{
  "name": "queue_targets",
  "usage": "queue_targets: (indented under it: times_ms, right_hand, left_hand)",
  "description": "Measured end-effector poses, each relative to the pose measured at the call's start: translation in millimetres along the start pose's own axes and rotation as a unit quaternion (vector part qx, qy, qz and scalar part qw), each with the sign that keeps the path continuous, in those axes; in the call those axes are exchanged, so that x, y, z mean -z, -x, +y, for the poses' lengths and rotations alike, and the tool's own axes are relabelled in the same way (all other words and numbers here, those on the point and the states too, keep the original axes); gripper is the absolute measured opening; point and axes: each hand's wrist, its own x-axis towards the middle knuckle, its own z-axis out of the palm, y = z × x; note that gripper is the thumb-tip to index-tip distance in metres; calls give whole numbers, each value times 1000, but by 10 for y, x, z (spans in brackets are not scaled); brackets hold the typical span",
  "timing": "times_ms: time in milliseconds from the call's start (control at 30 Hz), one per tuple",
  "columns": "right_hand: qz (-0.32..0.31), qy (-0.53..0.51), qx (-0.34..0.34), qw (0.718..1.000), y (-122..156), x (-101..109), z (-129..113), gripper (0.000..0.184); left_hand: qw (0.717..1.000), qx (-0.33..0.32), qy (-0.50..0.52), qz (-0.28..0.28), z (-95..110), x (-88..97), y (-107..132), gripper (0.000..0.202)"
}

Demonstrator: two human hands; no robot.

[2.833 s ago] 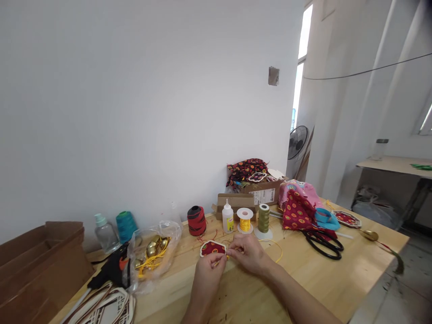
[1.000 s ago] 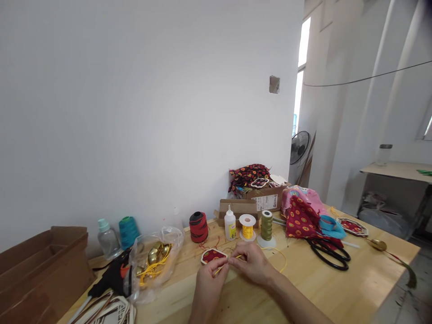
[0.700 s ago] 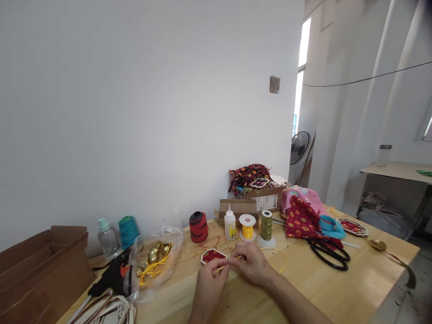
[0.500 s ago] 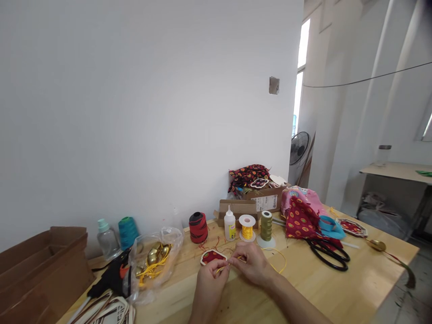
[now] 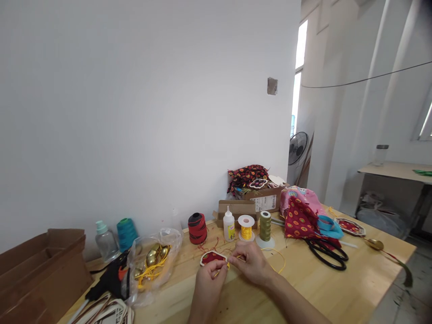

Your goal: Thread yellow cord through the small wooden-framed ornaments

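A yellow cord (image 5: pixel 282 257) runs from beside the spools into my fingers. My left hand (image 5: pixel 211 281) is closed in a pinch on the cord, just in front of a red patterned piece with a pale rim (image 5: pixel 212 257). To its right, my right hand (image 5: pixel 249 261) also pinches the cord, thumb and fingertips together. The fingertips of both hands are close to each other at the right end of the red piece. Part of the cord and the exact grip are hidden by the fingers.
Behind the hands stand a red-black thread spool (image 5: pixel 197 228), a glue bottle (image 5: pixel 228 226), a yellow cord spool (image 5: pixel 246 229) and an olive thread spool (image 5: pixel 265 226). Black-handled scissors (image 5: pixel 327 255) lie right. Left are a bag of bells (image 5: pixel 153 258), a glue gun (image 5: pixel 110 281) and a cardboard box (image 5: pixel 43 279).
The fingertips have shifted slightly apart, and a bit of yellow cord now shows between them at the red piece's end. Otherwise the hands stay in nearly the same place.
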Motion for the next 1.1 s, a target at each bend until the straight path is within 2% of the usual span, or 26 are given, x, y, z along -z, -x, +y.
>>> queue_targets:
  times_ms: [233,567,733,933,1100]
  right_hand:
    - [0,-8,8,1000,-7,7,-10,18]
    - [6,-7,18,1000,-5,-5,6,16]
    - [11,-6,23,1000,-7,1,3,18]
    - [2,-11,21,1000,-7,1,7,19]
    - [2,-7,26,1000,-4,0,6,22]
  left_hand:
    - [1000,-1,-17,0,-54,7,-23,25]
    - [999,2,-36,4,12,-2,11,27]
    - [999,26,-29,14,-22,-11,4,27]
    - [998,-36,-36,26,-2,-10,18,18]
    - [999,-22,-25,22,65,-10,26,19]
